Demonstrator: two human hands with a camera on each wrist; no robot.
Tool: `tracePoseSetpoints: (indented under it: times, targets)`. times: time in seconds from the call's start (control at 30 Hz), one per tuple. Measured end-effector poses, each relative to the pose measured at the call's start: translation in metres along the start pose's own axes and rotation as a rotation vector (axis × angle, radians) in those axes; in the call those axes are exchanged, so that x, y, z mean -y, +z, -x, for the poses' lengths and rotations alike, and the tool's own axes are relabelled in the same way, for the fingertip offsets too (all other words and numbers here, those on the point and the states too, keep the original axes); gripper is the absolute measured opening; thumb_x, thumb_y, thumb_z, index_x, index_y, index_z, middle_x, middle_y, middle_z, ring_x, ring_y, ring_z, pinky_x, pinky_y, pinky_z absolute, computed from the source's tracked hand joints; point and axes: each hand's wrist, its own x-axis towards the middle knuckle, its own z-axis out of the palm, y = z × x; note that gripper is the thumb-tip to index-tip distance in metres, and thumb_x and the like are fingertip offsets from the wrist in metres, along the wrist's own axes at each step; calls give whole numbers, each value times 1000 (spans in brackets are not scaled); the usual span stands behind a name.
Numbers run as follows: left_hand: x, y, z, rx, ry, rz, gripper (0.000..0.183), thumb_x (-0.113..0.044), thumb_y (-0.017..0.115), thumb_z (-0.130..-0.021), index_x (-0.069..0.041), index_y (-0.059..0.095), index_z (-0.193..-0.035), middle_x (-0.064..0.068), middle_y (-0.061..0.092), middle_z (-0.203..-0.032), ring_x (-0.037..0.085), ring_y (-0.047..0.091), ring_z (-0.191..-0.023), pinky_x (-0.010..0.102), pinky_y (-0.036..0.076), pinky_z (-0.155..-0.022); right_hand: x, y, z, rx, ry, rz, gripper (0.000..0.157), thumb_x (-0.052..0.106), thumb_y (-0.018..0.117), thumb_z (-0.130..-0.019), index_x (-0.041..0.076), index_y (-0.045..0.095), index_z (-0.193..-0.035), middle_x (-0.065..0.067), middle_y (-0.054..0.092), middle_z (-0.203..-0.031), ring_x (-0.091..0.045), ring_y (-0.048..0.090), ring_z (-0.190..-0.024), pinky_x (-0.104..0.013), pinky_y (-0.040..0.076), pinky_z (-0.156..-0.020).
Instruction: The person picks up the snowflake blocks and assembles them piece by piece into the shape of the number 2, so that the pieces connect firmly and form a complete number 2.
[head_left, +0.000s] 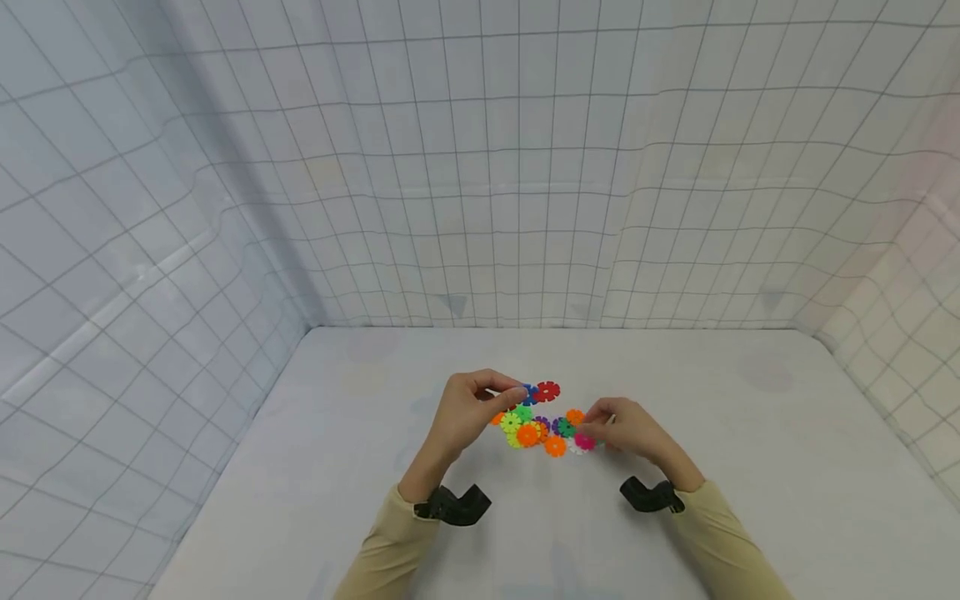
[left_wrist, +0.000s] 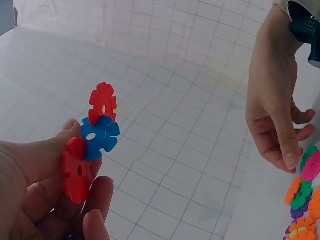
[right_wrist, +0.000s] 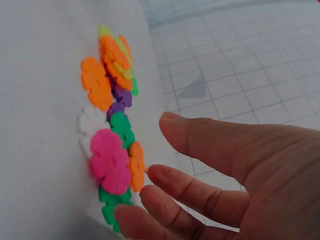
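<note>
My left hand (head_left: 467, 412) pinches a short chain of slotted plastic flower discs between thumb and fingers. In the left wrist view the chain runs from a lower red disc (left_wrist: 71, 177) at the fingers, through a blue disc (left_wrist: 107, 131), to an upper red disc (left_wrist: 102, 92). The discs interlock at their slots. My right hand (head_left: 630, 431) hovers at the right end of a loose pile, thumb and fingers apart with nothing between them. Nearest to its fingertips lie a pink disc (right_wrist: 111, 165), an orange disc (right_wrist: 136, 175) and a green disc (right_wrist: 111, 205).
More discs spread leftward along the white table (head_left: 360, 467): a white disc (right_wrist: 90, 122), purple ones (right_wrist: 121, 95), an orange disc (head_left: 555, 447) and yellow ones (head_left: 510, 422). A pale grid-lined curtain (head_left: 480, 250) stands behind the table and at both sides.
</note>
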Motion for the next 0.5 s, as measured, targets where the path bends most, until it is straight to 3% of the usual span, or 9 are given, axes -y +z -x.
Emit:
tracePoseSetpoints:
  times: [0.17, 0.27, 0.5]
  targets:
    - [23, 0, -7, -21, -2, 7, 13, -13, 71, -87, 0, 72, -91, 5, 68, -83, 17, 60, -65, 26, 50, -61, -5, 4, -1, -38, -1, 159, 33, 30, 82, -74, 9, 60, -86, -2, 49, -67, -17, 45, -59, -29, 34, -54]
    - [36, 0, -10, -51, 34, -11, 14, -17, 73, -85, -4, 74, -89, 3, 69, -83, 18, 60, -64, 26, 48, -59, -7, 7, -2, -46, -12, 174, 34, 28, 83, -72, 9, 58, -85, -1, 46, -66, -17, 42, -60, -29, 31, -53]
    - [43, 0, -12, -111, 158, -68, 11, -22, 75, -83, -10, 74, -83, -3, 68, -79, 23, 63, -66, 29, 49, -63, -10, 11, -3, -117, -48, 158, 17, 18, 76, -80, 9, 62, -81, 0, 51, -67, -16, 46, -55, -28, 38, -51]
